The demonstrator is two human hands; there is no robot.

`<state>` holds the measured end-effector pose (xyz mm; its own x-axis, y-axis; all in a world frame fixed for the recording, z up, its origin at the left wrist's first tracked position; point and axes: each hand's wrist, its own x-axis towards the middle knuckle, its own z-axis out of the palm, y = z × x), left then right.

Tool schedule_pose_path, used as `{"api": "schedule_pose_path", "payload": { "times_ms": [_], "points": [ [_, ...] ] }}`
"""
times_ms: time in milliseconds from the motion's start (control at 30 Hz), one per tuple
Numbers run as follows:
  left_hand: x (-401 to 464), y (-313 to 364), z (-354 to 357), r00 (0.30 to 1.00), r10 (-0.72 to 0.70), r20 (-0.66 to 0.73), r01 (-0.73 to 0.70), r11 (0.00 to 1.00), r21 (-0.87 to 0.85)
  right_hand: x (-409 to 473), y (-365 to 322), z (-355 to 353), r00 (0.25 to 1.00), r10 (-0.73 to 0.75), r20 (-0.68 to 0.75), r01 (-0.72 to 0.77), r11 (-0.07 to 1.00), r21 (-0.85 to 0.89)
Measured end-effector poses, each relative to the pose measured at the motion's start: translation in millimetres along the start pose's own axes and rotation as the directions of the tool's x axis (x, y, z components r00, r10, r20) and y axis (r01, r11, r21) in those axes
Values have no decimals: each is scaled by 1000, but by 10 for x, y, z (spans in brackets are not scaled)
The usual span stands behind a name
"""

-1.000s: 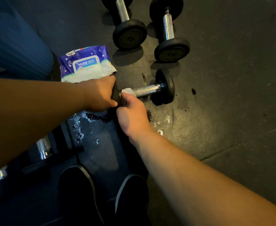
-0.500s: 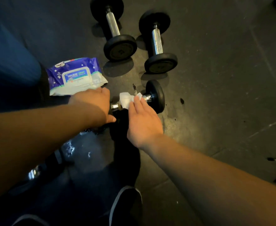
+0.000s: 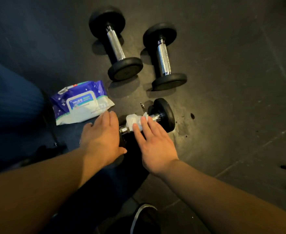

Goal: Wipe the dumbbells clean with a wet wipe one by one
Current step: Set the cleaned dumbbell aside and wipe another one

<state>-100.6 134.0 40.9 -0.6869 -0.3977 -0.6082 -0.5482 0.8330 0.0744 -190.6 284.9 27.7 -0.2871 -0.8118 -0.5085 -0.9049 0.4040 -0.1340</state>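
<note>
Leftmost, a blue and white pack of wet wipes (image 3: 82,103) lies flat on the dark rubber floor (image 3: 223,98), its label up and its near corner just beside the left hand (image 3: 103,137). That hand rests palm down, fingers straight and together, over the near end of the small dumbbell (image 3: 162,115); the black weight plate at that end is almost wholly hidden beneath it. The dumbbell lies on the floor in front of the person, its chrome handle running from under the left hand out to a round black plate that stands on edge at the far right end. A crumpled white wipe (image 3: 133,121) is wrapped over the middle of the handle, with bare shiny metal showing on either side of it. The right hand (image 3: 153,146) lies on the wipe with its fingers extended, pressing it against the bar rather than curling round it. Beyond, two larger dumbbells (image 3: 116,44) (image 3: 164,56) lie side by side, apart from each other, each with a knurled chrome grip and matte black round ends. A dark shoe (image 3: 144,218) shows at the bottom edge.
</note>
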Motion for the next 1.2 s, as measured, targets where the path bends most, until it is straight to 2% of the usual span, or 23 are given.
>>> {"api": "schedule_pose_path", "payload": {
  "times_ms": [100, 233, 433, 633, 767, 900, 1033, 1200],
  "points": [
    [-9, 38, -24, 1000, -16, 22, 17, 1000, -7, -4, 46, -91, 996, -32, 84, 33, 999, -14],
    [-5, 8, -34, 997, -1, 71, 0, 1000, 20, 7, 38, -64, 995, -41, 96, 44, 999, -31],
    [12, -35, -22, 998, 15, 62, -17, 999, 38, -36, -58, -6, 999, 25, 37, -24, 998, -50],
    [119, -45, -58, 986, -56, 156, 58, 998, -12, 101, 84, -51, 982, 164, -91, -184, 942, -281],
    [188, -93, -104, 982, -41, 186, 41, 999, 3, 114, 114, -12, 978, 171, -118, -201, 923, -329],
    [205, -144, -93, 981, -13, 192, 15, 1000, -8, -71, 97, 84, 985, 134, -109, -163, 926, -341],
    [233, -151, -109, 979, -16, 202, 19, 1000, -16, -11, 27, 107, 987, 71, -146, -107, 961, -257],
    [178, -78, -78, 985, -19, 172, 21, 1000, -9, -18, 92, 78, 993, -53, -104, 12, 932, -362]
  ]
}}
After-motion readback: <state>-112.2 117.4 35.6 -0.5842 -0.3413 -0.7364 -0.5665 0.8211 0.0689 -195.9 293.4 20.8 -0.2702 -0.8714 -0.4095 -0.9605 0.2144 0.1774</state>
